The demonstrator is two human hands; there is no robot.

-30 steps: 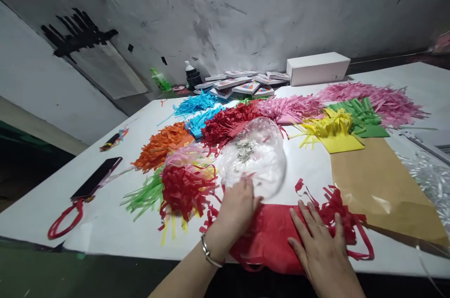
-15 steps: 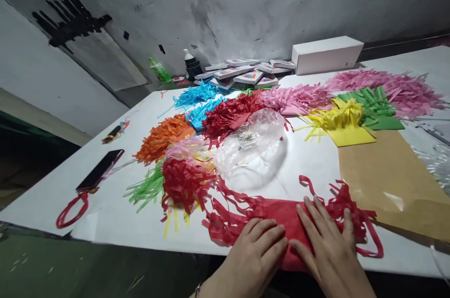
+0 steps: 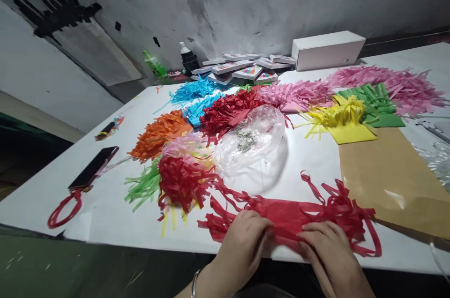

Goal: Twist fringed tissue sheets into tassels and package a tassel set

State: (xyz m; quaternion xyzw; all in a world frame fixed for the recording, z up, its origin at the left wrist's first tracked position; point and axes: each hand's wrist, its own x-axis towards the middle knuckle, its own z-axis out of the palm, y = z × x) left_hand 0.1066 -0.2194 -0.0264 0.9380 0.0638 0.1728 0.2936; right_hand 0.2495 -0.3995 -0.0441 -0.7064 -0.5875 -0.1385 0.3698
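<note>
Red tissue paper [image 3: 286, 213], cut into fringe at its left and right ends, lies across the table's near edge. Its plain middle band runs between my hands. My left hand [image 3: 242, 244] pinches the near edge of this paper on the left, fingers curled over it and thumb hidden beneath. On the right, my right hand [image 3: 326, 249] grips the same edge with bent fingers, the thumb tucked under. The near edge looks lifted or folded up a little. Just beyond the left end sits a bunched red tassel [image 3: 183, 181] over yellow and green strips.
A clear plastic bag [image 3: 253, 138] with small metallic pieces sits beyond the paper. Orange fringe [image 3: 158, 136], yellow fringe [image 3: 348, 120] and pink fringe [image 3: 383, 85] lie around it. Brown paper [image 3: 390, 181] is at right, a phone [image 3: 93, 167] at left, a white box [image 3: 326, 52] behind.
Both hands went from lying flat on the red tissue paper to pinching its near edge. That edge, which hung toward me, is drawn up onto the table. The view shifted slightly.
</note>
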